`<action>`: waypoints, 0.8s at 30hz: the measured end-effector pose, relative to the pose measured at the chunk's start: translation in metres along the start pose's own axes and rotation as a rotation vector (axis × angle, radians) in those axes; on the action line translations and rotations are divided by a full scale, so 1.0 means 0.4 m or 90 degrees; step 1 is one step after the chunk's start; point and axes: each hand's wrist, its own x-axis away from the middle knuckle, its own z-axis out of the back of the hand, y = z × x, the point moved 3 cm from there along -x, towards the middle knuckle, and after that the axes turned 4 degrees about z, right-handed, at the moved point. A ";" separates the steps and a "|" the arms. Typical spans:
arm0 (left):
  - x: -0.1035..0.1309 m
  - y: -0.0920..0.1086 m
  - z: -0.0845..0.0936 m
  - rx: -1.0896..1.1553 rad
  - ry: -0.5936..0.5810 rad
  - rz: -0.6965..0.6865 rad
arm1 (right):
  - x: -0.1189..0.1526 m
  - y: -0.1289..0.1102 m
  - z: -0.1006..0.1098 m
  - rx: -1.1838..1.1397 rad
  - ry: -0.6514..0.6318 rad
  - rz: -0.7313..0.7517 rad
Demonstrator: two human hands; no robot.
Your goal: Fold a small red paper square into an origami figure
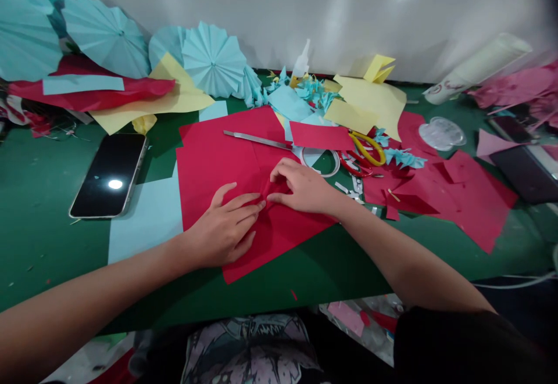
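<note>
Sheets of red paper (218, 166) lie overlapped in front of me. My left hand (226, 227) rests on them with its fingers stretched out, the fingertips pressing near a small raised fold. At that fold my right hand (300, 186) is curled, its thumb and fingers bent around a bit of the red paper; the exact grip is partly hidden. Just beyond the hands a slim metal blade or ruler (257, 139) lies across the red sheets. Right of it are a roll of tape (333, 166) and scissors with yellow and red handles (370, 150).
A phone (111, 175) lies left on the green table (161, 308), beside pale blue paper (143, 215). Pleated blue paper fans (213, 61) and a glue bottle (301, 61) stand along the back wall. Yellow paper (370, 102) and red scraps (471, 198) lie to the right.
</note>
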 end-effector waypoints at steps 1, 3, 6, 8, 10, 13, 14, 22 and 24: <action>-0.001 -0.002 0.002 0.010 -0.005 0.004 | 0.002 -0.003 -0.002 0.026 0.004 -0.014; -0.004 -0.007 0.006 0.031 -0.014 0.010 | 0.003 -0.006 -0.006 0.051 0.011 -0.042; -0.009 -0.015 0.010 0.055 -0.021 0.007 | -0.003 -0.006 -0.009 0.038 0.017 -0.068; -0.011 -0.018 0.010 0.065 -0.027 0.000 | -0.010 -0.005 -0.007 0.021 0.029 -0.086; -0.012 -0.020 0.010 0.071 -0.034 0.000 | -0.017 -0.004 -0.005 0.017 0.047 -0.109; -0.011 -0.019 0.010 0.075 -0.033 0.004 | -0.029 0.001 -0.006 0.025 0.080 -0.123; -0.011 -0.019 0.010 0.076 -0.031 0.005 | -0.032 0.004 -0.008 0.027 0.092 -0.122; -0.003 -0.013 -0.003 0.036 0.014 -0.010 | -0.026 0.036 0.006 -0.105 0.133 -0.095; -0.002 -0.014 -0.004 0.029 0.029 -0.015 | -0.016 0.041 0.020 -0.198 0.111 -0.121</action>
